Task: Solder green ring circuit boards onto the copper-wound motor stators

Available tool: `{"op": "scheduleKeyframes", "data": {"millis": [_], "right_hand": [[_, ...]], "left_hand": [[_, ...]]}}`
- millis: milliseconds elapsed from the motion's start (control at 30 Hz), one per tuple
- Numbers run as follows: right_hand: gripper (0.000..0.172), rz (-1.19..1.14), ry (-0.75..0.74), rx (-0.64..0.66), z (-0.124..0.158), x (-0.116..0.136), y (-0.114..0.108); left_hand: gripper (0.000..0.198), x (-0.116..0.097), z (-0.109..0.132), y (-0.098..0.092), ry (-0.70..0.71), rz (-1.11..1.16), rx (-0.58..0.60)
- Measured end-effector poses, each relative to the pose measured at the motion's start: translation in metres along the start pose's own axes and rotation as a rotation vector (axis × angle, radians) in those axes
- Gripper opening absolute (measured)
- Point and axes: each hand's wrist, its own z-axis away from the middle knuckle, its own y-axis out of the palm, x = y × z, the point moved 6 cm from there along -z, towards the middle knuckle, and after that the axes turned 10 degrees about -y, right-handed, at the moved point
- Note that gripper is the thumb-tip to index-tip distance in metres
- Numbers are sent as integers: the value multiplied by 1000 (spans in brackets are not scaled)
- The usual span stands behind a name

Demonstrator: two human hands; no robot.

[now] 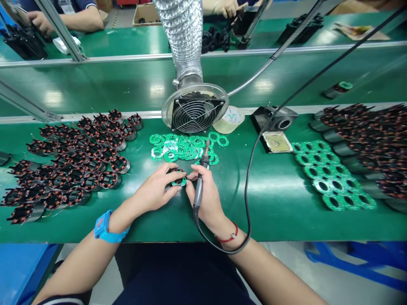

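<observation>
In the middle of the bench, my left hand (155, 188) has its thumb and fingers around a motor stator (180, 181) with a green ring-shaped circuit board on top. My right hand (208, 198) carries a soldering iron (198, 191), its tip pointing up and away from the stator. The right thumb and index fingertip are at the stator's right edge; whether they pinch a wire there is too small to tell. Just beyond the hands lies a loose pile of green ring boards (184, 147). My fingers hide much of the stator.
Many stators (92, 163) stand at left, more (365, 144) at right beside green board panels (333, 176). A fume fan (193, 114), tape roll (229, 120), iron stand (276, 118) and sponge tray (276, 142) line the back. The iron's black cable (248, 186) loops over my right forearm. Co-workers' hands (227, 7) show beyond.
</observation>
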Motion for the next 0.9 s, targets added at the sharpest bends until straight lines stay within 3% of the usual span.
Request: {"op": "scheduleKeyframes", "data": {"millis": [233, 467, 600, 700, 800, 900], "right_hand": [[38, -102, 26, 102, -3, -1, -9], [31, -89, 23, 95, -4, 0, -7], [40, 45, -67, 119, -11, 8, -10], [48, 159, -191, 241, -21, 19, -10], [49, 138, -298, 432, -30, 25, 0], [43, 150, -326, 455, -34, 22, 5]], "left_hand": [[41, 5, -1, 8, -38, 2, -97], [40, 9, -4, 14, -40, -27, -165], [64, 15, -4, 12, -45, 1, -140], [81, 19, 0, 4, -73, -70, -107], [63, 21, 5, -7, -89, -172, -61], [18, 23, 7, -15, -97, -240, 11]]}}
